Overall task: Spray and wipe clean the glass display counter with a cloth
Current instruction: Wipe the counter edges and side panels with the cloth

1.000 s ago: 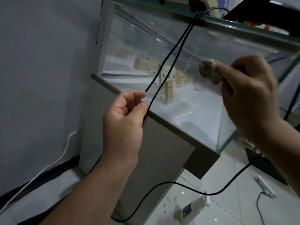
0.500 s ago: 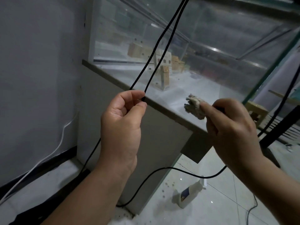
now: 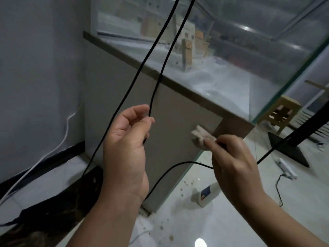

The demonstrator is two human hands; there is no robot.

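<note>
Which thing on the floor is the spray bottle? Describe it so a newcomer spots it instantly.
Start at the glass display counter and drop to its grey base panel's near corner. On the pale tiled floor just right of that corner, below the right hand, the spray bottle lies on its side. It alone is white with a dark label.

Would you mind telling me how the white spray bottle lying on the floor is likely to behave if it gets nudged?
The spray bottle lies on its side on the glossy tiled floor, so it would probably slide or roll easily. It looks like thin plastic, likely light. How full it is cannot be told.
</note>
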